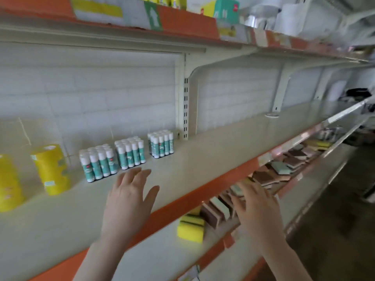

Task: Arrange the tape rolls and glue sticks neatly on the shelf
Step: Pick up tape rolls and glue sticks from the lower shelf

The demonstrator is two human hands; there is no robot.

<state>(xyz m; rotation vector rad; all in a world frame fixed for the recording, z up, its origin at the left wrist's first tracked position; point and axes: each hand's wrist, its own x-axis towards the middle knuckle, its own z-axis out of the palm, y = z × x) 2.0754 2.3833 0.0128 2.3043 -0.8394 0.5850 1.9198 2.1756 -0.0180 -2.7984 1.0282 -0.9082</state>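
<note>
Left hand: the left hand (129,196) is held flat over the shelf (213,151), fingers straight and spread, holding nothing, just in front of the glue sticks.
Right hand: the right hand (256,207) is spread wide, blurred, holding nothing, in front of the shelf's orange edge and over the sponges on the lower shelf.
Glue sticks: three packs stand upright near the back wall, the left pack (99,162) and middle pack (130,152) close together, the right pack (161,143) a little apart.
Tape rolls: two yellow stacks (52,169) stand at the left end.
Lower shelf: a yellow sponge (190,228) and rows of sponges (280,169).
</note>
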